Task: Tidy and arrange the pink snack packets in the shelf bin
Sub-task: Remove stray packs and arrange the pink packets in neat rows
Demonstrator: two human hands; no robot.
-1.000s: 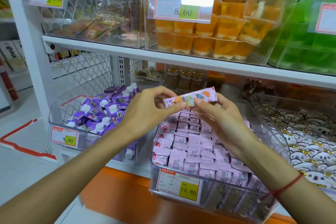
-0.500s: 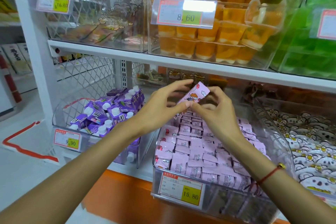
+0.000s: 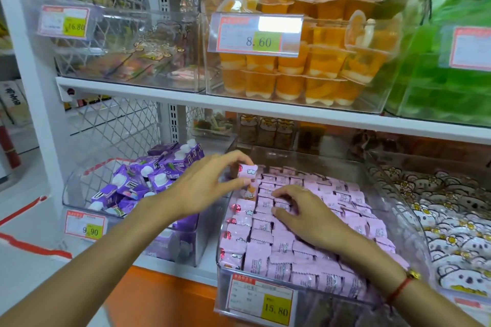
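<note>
A clear shelf bin (image 3: 398, 210) on the lower shelf holds several rows of pink snack packets (image 3: 300, 255). My left hand (image 3: 204, 186) pinches one pink packet (image 3: 248, 171) upright at the bin's far left corner, its lower end down among the left column. My right hand (image 3: 300, 210) rests on the packets near the middle of the bin, fingers curled onto the top of a row. Whether those fingers grip a packet is hard to tell.
A bin of purple cartons (image 3: 148, 183) stands to the left, a bin of white bear packets (image 3: 446, 220) to the right. The upper shelf (image 3: 265, 109) carries orange jelly cups (image 3: 305, 69) and green packs (image 3: 446, 61). Price tag 15.80 (image 3: 261, 300) hangs on the bin front.
The packet held in both hands above the bin has come down to the far left corner. My right hand let go and dropped onto the rows. The view moved closer.
</note>
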